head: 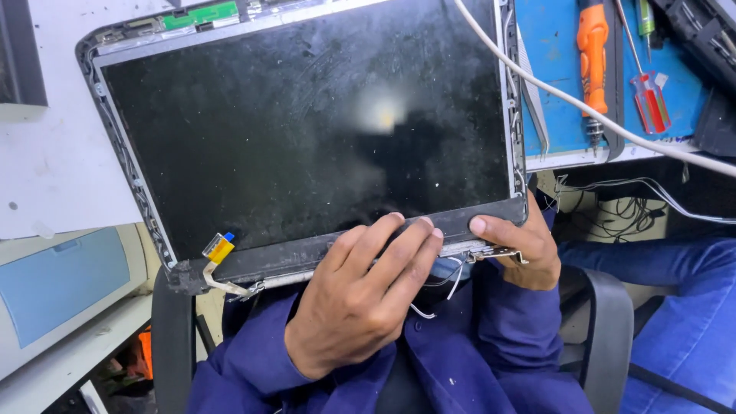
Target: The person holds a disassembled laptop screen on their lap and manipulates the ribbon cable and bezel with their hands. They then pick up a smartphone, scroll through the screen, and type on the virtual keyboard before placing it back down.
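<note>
Holding laptop screen panel (307, 130) by its bottom edge: left hand (360, 295) fingers flat, unclamped; right hand (521, 245) pinching hinge corner; next needs steady support.

right hand (525, 249): palm and most fingers hidden behind the screen panel's (307, 130) near corner, thumb alone on top | left hand (364, 295): covers the panel's lower edge beneath it | panel's far edge, away from both hands: cut by the frame | red screwdriver (650, 96) beyond the right hand: tip out of frame
</note>
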